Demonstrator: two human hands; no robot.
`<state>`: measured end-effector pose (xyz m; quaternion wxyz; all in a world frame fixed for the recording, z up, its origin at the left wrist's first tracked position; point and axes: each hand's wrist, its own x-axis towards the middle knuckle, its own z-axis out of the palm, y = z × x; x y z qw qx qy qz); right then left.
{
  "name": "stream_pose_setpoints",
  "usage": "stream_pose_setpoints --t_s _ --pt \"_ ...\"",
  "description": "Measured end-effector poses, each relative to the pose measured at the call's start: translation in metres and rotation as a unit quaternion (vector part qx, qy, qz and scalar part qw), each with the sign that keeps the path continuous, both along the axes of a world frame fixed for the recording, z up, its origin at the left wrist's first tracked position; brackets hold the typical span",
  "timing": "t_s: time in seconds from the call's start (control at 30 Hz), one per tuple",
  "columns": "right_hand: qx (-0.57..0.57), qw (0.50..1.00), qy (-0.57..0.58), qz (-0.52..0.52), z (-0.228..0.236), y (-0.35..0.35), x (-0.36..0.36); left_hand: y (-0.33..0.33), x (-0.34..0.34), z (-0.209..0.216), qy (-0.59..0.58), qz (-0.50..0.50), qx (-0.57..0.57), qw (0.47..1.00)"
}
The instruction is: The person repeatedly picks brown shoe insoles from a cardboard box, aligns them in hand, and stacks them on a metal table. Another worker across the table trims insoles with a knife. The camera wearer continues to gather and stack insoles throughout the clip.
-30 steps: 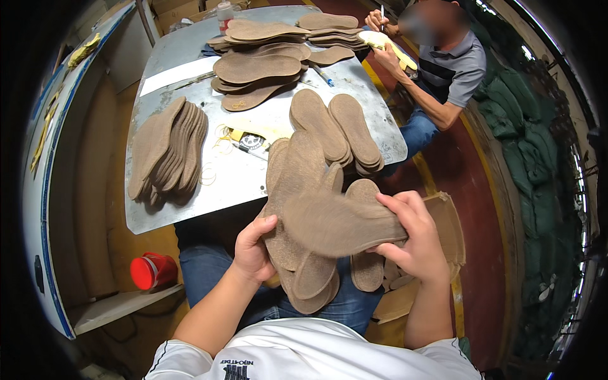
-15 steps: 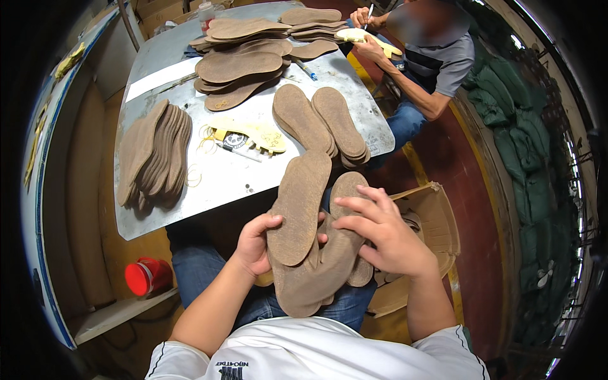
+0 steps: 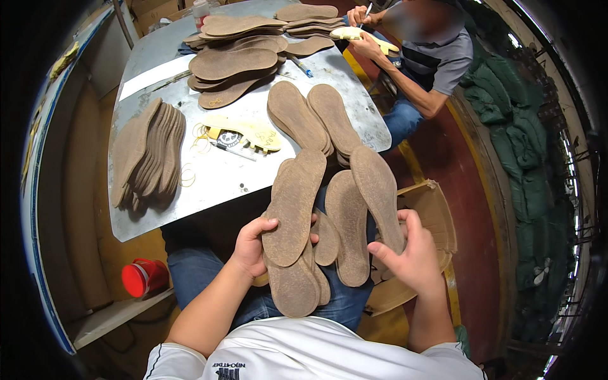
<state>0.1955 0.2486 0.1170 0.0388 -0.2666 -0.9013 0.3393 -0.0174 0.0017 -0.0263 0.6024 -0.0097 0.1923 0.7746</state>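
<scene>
Brown, shoe-sole-shaped insoles lie over my lap and the near table edge. My left hand [image 3: 252,246] grips an upright insole [image 3: 294,209], thumb on its face and fingertips behind. My right hand [image 3: 411,256] pinches the lower end of another insole [image 3: 375,190], which tilts up and leftward. Between and below them, more insoles [image 3: 347,221] rest on my thighs, one pile [image 3: 292,291] lying under the left-hand insole. Past my hands, two short stacks stand at the table's near right edge, a left one [image 3: 294,114] and a right one [image 3: 332,117].
A leaning row of insoles [image 3: 147,155] stands at the table's left, larger piles [image 3: 234,63] at the back. Between lie a yellow sole-shaped template [image 3: 256,134] and rubber bands. A cardboard box [image 3: 437,218] sits right, a red bucket [image 3: 144,277] left. A co-worker [image 3: 437,69] holds a pen and yellow piece.
My right hand has moved right and down and now holds a single insole raised at an angle. The bent insole across my lap no longer shows, and separate insoles beneath are visible.
</scene>
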Motion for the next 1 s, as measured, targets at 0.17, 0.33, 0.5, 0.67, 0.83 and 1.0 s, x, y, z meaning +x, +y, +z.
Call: stream_pose_setpoints --t_s 0.17,0.33,0.5,0.67,0.83,1.0 --pt "-0.021 0.985 -0.164 -0.039 -0.001 -0.047 0.008 -0.001 0.003 0.007 0.043 0.021 -0.023 0.999" --pt "-0.005 0.994 -0.102 -0.036 0.005 -0.06 0.001 -0.002 0.009 0.011 0.078 0.042 -0.046 0.995" --pt "0.245 0.955 0.115 0.122 -0.007 -0.046 -0.031 -0.001 0.015 0.009 0.053 0.04 -0.052 0.996" --pt "0.222 0.935 0.159 0.228 -0.026 -0.037 -0.065 -0.006 0.016 0.013 0.049 0.049 -0.015 0.997" --pt "-0.004 0.934 0.291 0.209 -0.017 -0.02 -0.074 -0.037 -0.003 0.032 0.104 0.106 0.009 0.989" --pt "-0.377 0.795 0.452 0.148 0.016 -0.003 -0.068 -0.063 -0.026 0.057 0.182 0.121 -0.009 0.976"
